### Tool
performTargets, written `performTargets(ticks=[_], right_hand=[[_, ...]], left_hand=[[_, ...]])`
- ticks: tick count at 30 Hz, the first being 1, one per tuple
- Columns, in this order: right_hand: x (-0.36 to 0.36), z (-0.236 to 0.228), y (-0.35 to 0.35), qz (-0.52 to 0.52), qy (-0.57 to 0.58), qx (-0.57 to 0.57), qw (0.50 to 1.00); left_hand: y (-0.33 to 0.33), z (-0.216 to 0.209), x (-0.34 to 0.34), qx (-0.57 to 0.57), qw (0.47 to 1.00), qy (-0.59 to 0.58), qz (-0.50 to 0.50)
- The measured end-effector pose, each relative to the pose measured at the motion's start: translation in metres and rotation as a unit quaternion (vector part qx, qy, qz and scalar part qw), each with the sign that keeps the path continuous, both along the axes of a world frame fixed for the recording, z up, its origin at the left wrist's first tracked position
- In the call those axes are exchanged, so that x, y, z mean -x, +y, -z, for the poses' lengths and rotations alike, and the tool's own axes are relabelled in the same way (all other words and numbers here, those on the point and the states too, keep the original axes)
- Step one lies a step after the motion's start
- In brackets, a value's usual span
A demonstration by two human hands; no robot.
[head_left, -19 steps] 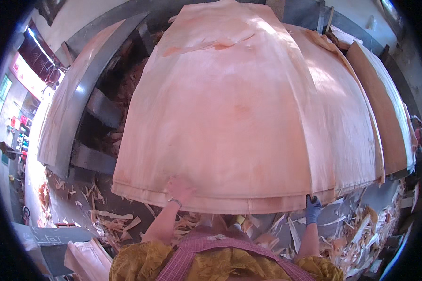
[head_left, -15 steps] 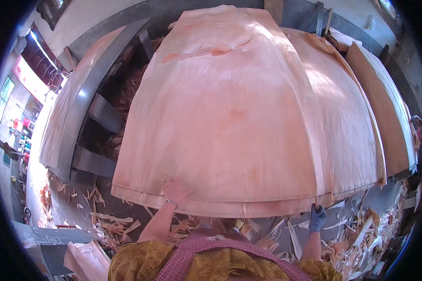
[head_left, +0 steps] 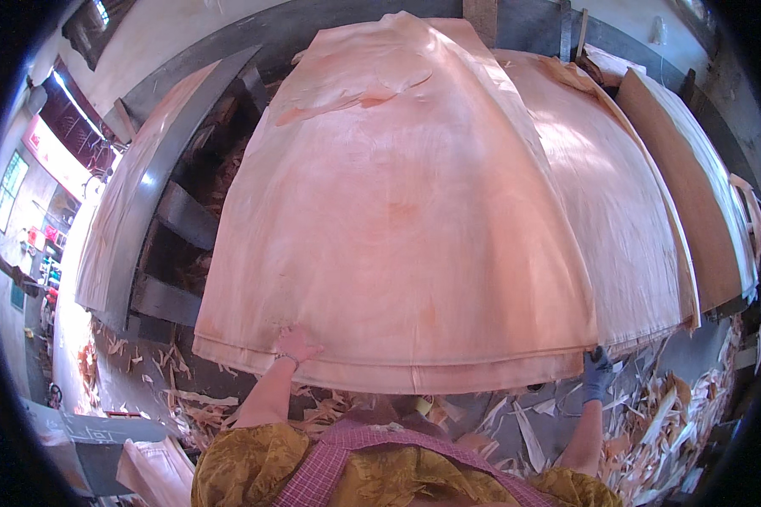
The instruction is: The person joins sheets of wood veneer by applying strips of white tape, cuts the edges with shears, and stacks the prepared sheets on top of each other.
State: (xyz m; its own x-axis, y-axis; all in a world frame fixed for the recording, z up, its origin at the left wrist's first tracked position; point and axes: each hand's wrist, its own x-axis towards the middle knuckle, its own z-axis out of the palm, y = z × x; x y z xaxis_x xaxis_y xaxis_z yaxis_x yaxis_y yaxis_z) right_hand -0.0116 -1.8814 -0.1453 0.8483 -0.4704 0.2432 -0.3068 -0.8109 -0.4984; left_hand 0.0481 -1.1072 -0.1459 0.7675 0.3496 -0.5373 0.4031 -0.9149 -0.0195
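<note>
A large, thin, pinkish wood veneer sheet point(head_left: 397, 211) spreads over a stack in front of me, with other sheet edges showing along its near side. My left hand point(head_left: 298, 345), bare with a bracelet at the wrist, lies flat on the sheet near its front left corner, fingers spread. My right hand point(head_left: 598, 377), in a blue-grey glove, is at the sheet's front right corner. Its fingers are closed on the corner edge, partly hidden by it. The sheet's right side bulges up in a long soft fold.
A second veneer stack point(head_left: 617, 194) lies close on the right, with a brown board point(head_left: 681, 186) beyond it. To the left stand a metal frame point(head_left: 186, 215) and another veneer stack point(head_left: 144, 186). Veneer scraps point(head_left: 659, 431) litter the floor. A grey beam point(head_left: 93, 427) is at lower left.
My right hand has moved right, drawing the sheet's right edge outward and raising a fold. My left hand has shifted slightly left and stays flat on the sheet.
</note>
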Motion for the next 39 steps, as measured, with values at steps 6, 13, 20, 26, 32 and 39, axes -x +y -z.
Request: performTargets(ticks=[6,13,20,26,32,39], right_hand=[[0.058,0.013,0.081,-0.082,-0.012,0.062,0.995],[0.15,0.013,0.161,0.029,0.164,0.02,0.986],[0.128,-0.04,0.189,-0.026,0.119,0.03,0.992],[0.066,-0.081,0.273,-0.066,0.175,-0.037,0.982],[0.04,-0.08,0.273,-0.089,0.117,0.025,0.989],[0.037,-0.081,0.29,-0.119,0.171,-0.069,0.976]], left_hand=[[-0.005,0.0,0.002,-0.009,0.999,-0.028,-0.022],[-0.005,-0.001,0.001,-0.006,1.0,-0.008,-0.022],[-0.001,0.013,-0.003,0.016,1.0,-0.008,0.008],[0.005,-0.02,0.01,-0.006,0.998,0.01,-0.06],[0.012,-0.023,0.013,0.036,0.998,0.021,-0.057],[0.035,0.0,0.007,0.073,0.992,-0.027,-0.102]])
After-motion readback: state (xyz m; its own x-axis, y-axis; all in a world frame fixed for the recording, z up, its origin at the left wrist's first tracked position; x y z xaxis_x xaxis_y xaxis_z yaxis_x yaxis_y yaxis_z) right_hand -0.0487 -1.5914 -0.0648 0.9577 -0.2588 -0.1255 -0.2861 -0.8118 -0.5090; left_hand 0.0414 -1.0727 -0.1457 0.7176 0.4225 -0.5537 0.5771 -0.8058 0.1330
